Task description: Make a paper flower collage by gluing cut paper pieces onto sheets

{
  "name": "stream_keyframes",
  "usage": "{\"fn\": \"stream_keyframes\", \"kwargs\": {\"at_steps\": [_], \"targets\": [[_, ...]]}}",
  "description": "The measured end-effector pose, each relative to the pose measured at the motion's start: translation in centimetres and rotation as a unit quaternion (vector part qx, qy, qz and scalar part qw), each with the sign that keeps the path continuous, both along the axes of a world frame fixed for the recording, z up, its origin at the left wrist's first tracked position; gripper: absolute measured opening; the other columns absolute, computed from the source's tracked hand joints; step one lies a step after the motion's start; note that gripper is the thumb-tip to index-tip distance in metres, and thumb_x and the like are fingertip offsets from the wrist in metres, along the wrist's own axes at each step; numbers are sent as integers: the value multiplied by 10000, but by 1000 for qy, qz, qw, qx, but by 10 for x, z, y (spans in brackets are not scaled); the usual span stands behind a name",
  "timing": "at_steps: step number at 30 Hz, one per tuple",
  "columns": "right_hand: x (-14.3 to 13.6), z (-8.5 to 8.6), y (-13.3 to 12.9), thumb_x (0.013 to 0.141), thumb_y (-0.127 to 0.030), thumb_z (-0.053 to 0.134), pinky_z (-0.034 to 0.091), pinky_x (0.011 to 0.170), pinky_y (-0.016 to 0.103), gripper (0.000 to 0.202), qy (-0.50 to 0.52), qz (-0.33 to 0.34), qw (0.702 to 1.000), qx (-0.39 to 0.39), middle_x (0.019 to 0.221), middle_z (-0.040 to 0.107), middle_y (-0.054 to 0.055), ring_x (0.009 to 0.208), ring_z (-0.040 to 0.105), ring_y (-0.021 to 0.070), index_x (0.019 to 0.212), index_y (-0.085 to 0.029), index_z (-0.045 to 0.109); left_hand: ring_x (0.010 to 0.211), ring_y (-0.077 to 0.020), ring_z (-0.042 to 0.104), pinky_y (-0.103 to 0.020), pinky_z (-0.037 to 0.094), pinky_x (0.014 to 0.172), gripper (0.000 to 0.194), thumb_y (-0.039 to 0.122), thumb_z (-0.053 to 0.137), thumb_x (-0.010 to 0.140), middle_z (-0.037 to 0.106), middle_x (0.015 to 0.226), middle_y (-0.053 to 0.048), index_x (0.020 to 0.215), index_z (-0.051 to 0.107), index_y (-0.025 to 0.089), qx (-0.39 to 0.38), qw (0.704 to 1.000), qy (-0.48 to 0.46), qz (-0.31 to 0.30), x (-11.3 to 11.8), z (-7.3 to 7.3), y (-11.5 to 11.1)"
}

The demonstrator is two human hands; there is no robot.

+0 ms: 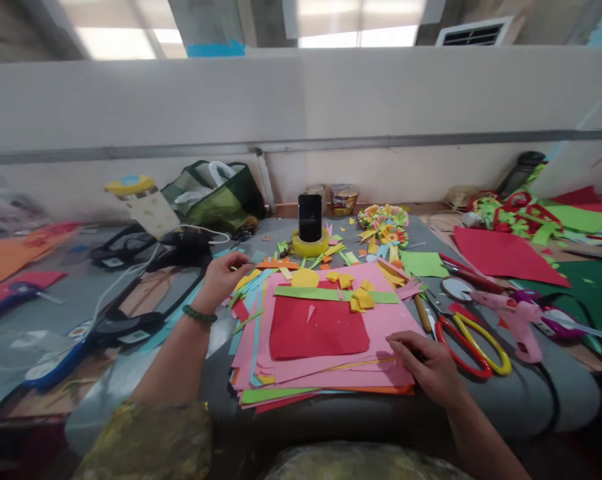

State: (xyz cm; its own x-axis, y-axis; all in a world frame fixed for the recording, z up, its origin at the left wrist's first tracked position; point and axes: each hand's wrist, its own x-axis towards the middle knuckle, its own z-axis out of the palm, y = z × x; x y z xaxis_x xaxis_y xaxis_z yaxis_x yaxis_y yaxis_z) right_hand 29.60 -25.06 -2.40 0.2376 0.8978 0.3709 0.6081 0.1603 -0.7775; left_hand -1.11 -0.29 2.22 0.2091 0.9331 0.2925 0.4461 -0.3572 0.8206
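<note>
My left hand [227,275], with a dark green bead bracelet on the wrist, hovers over paper scraps left of the paper stack. Its fingers are bent together, and whatever is between them is hidden. My right hand [428,363] is at the right edge of the pink paper [385,327], its fingers curled in; I cannot make out anything in them. On the stack lie a red sheet [315,333], a green paper strip [301,292], a yellow paper circle [305,278] and several folded yellow paper pieces [363,297].
Red-and-yellow-handled scissors [473,350] and a pink glue gun [518,317] lie to the right. Behind the stack a phone [310,217] stands in a yellow tape roll [311,247], near paper flowers [385,223]. A tilted cup [145,207] and white cable [103,293] are left.
</note>
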Motion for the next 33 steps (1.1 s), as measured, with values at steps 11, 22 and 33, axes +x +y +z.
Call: {"fn": "stream_keyframes", "kwargs": {"at_steps": [11,22,33], "targets": [[0,29,-26,952,-289,552,535,492,200,228,-191,-67,956,214,673,763,19,507,689,136,818,-220,724,602,-135,627,-264,506,621,391,511,768,706,645,669,4,842,662,161,-242,897,-15,-368,77,27,-81],[97,15,-81,659,-443,638,484,655,417,234,9,-591,797,126,689,559,67,629,556,241,679,-238,528,633,-158,591,-256,431,577,132,302,601,775,682,696,-4,799,663,189,-113,916,196,-331,104,-15,-88],[138,18,-56,594,-632,676,413,509,330,411,-38,-401,905,-135,436,514,-3,498,546,214,652,-233,598,824,-237,671,-298,461,662,279,309,646,818,734,913,-54,1076,608,210,-65,922,273,-268,103,-19,-95]]}}
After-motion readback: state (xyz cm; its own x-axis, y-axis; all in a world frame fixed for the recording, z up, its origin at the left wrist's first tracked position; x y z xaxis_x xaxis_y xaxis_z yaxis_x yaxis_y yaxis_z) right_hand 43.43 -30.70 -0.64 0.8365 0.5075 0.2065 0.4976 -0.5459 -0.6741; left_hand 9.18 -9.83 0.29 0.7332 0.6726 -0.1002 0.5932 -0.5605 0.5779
